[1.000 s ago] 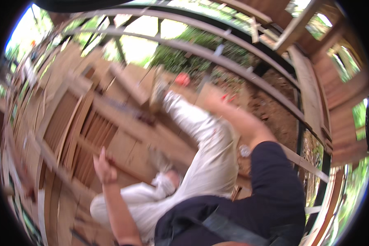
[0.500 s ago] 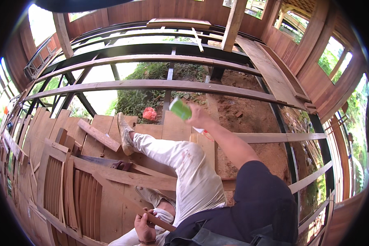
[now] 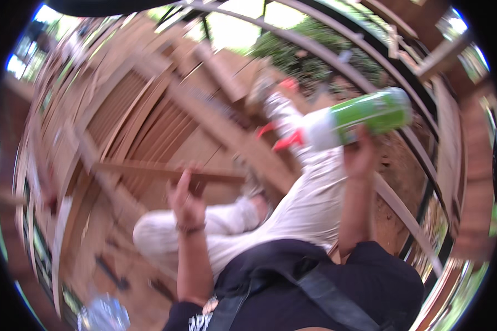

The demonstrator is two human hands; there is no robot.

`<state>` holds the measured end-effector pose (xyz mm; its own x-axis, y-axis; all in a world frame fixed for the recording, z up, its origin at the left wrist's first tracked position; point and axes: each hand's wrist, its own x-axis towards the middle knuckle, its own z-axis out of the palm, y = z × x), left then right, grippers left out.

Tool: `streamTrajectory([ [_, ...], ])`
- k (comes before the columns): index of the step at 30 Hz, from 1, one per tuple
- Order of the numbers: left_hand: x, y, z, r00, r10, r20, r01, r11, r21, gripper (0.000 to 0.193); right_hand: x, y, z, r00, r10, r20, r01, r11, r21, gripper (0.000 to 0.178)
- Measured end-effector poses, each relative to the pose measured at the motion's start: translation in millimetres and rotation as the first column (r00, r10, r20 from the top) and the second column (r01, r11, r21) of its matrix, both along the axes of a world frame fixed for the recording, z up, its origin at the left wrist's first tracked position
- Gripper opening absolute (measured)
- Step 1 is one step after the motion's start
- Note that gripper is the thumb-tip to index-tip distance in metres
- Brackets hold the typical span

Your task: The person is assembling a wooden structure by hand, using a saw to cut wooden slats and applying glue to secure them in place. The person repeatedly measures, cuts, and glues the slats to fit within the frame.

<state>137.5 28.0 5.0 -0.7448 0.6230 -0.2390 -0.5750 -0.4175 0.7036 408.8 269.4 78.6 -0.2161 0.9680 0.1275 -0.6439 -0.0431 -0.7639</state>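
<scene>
On the right, my right hand (image 3: 360, 151) is closed around a large green-and-white bottle (image 3: 370, 115) with red parts at its white end. The bottle lies nearly level over my right leg, its white end toward the left. My left hand (image 3: 188, 199) grips a thin wooden strip (image 3: 149, 170) near its right-hand end; motion blurs the fingers. Beyond this strip lies a slatted wooden frame (image 3: 163, 118), like a louvre shutter, with several slats inside. The strip's left end reaches over the frame's near side.
A blurred handsaw (image 3: 218, 105) lies on the boards past the frame. A dark tool (image 3: 111, 273) and a clear plastic object (image 3: 104, 314) are at lower left. Open floor beams (image 3: 337, 60) cross above bare earth and plants at the upper right.
My view has swung left and down. The bottle has come closer to me, now lying level with its red parts facing left. The strip in my left hand has moved up over the slatted frame.
</scene>
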Motion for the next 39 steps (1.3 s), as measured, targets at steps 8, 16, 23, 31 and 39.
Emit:
streamTrajectory([
  [8,-7.4,-18.9,-27.0,0.972,0.174,0.160,-0.188,0.979,0.075,0.020,-36.7,-34.0,18.3,0.941,0.149,0.304,-0.269,0.874,0.405,0.077],
  [16,-4.2,-13.2,-20.4,0.967,0.195,0.166,-0.202,0.979,0.025,0.020,-72.4,-63.7,11.9,0.905,0.285,0.315,-0.395,0.837,0.379,0.068],
  [23,-2.4,-13.2,-15.2,0.966,0.196,0.169,-0.200,0.980,0.009,0.020,-72.4,-66.0,7.9,0.855,0.271,0.441,-0.449,0.813,0.370,0.073],
  [31,-1.4,-13.3,-17.3,0.968,0.193,0.160,-0.197,0.980,0.010,0.023,-81.5,-73.2,18.0,0.895,0.260,0.362,-0.399,0.830,0.389,0.052],
  [39,-0.4,-13.1,-16.4,0.967,0.192,0.166,-0.195,0.981,0.006,0.023,-81.2,-72.4,17.3,0.898,0.257,0.358,-0.390,0.842,0.373,0.051],
])
